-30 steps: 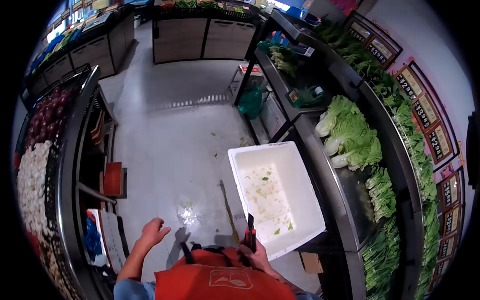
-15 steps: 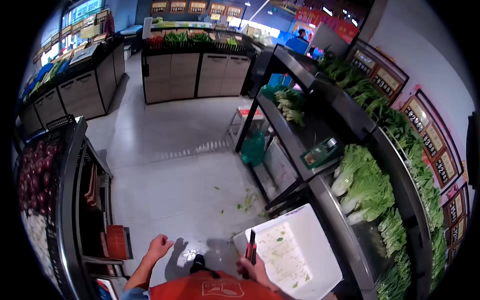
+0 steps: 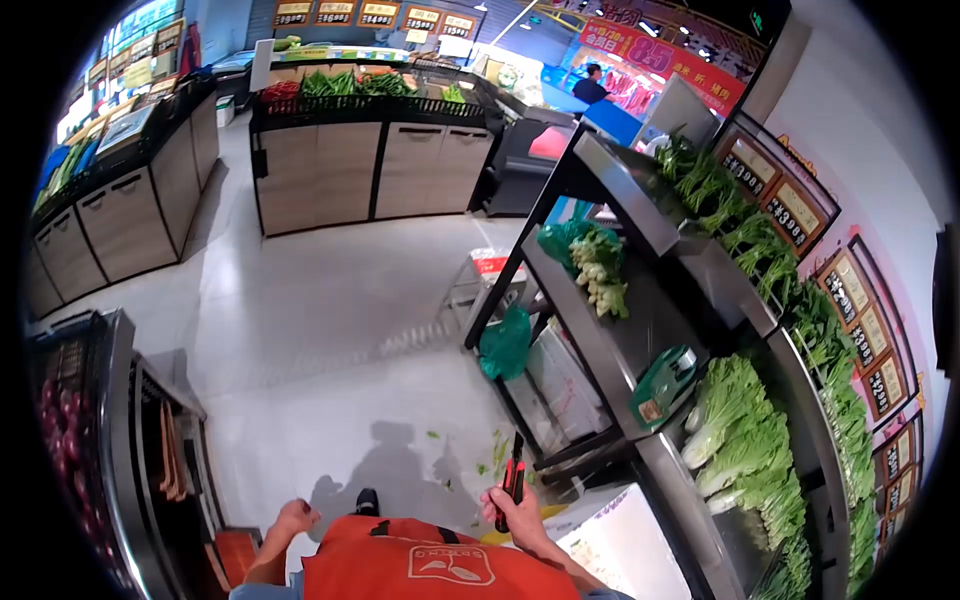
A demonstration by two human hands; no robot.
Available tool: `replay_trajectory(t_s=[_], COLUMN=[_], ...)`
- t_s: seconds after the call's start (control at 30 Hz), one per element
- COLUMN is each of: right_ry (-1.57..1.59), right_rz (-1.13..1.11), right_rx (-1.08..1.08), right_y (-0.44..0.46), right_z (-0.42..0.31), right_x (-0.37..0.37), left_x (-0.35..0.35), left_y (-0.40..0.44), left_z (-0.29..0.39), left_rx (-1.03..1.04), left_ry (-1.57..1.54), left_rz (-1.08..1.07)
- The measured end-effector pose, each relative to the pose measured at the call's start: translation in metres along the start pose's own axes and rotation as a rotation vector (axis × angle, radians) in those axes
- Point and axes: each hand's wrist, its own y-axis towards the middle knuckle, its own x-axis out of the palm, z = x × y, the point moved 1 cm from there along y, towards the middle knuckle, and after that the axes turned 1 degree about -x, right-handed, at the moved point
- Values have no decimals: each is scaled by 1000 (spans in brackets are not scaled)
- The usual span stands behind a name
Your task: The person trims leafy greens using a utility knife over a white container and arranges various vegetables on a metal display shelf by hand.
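Observation:
In my right hand (image 3: 512, 508) is a red-and-black utility knife (image 3: 513, 480), its dark blade pointing up and away from me. My fingers wrap around its handle. My left hand (image 3: 296, 517) hangs low on the left, with its fingers loosely curled and nothing visible in them. Between the hands is the red apron (image 3: 400, 560) that I wear. Right of my right hand stands a white foam box (image 3: 635, 535), partly cut off by the frame, with leaf scraps inside.
Stepped shelves on the right hold napa cabbage (image 3: 745, 430), leafy greens (image 3: 735, 215) and a green tape dispenser (image 3: 663, 385). A green bag (image 3: 505, 343) hangs at the shelf post. Leaf scraps (image 3: 497, 455) lie on the floor. Onions (image 3: 65, 440) fill a left rack; a vegetable counter (image 3: 330, 170) stands ahead.
My view has moved forward and tilted up. The foam box and left rack have slid lower in view. The knife stays in my right hand; my left hand is lower in view.

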Motion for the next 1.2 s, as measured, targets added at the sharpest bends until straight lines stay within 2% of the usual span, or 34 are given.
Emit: replay_trajectory(t_s=[0.07,0.17,0.27,0.33,0.47,0.57,0.6,0.63,0.67,0.7,0.73,0.77,0.8,0.87,0.93,1.03,1.1,1.13,1.2], right_ry=[42,-17,36,-35,-105,-1,33,73,149,106,180,221,258,257,226,246,208,307,392], right_rz=[77,208,346,406,516,621,720,629,763,751,843,844,845,876,887,805,811,809,862], right_rx=[7,-1,5,-35,-185,-233,-254,-229,-257,-249,-221,-157,-89,37,104,98,122,33,3], right_y=[30,64,103,130,200,271,300,324,348,377,404,433,457,486,518,538,554,554,562], right_z=[-13,-38,-50,-53,-80,-119,-130,-143,-166,-162,-167,-165,-160,-179,-184,-196,-187,-188,-178], right_x=[8,3,-22,-45,-108,-185,-213,-246,-255,-293,-315,-342,-364,-364,-374,-360,-362,-353,-354], left_x=[-58,-119,-154,-155,-109,-96,-110,-118,-122,-124,-135,-137,-136,-135,-131,-130,-130,-133,-134], left_y=[67,142,183,199,253,265,247,254,265,275,270,278,291,299,299,300,307,310,316], left_z=[63,157,241,275,272,281,313,321,324,334,365,379,385,410,430,465,476,484,504], left_rx=[112,345,436,428,371,229,112,159,206,265,265,198,231,279,230,191,294,315,360], left_ry=[161,62,-10,-75,-124,-3,-11,61,129,190,121,20,-52,-117,-80,2,85,108,132], left_rz=[90,247,220,163,-72,-240,-308,-317,-332,-346,-261,-176,-103,21,-68,-239,-253,-247,-226])
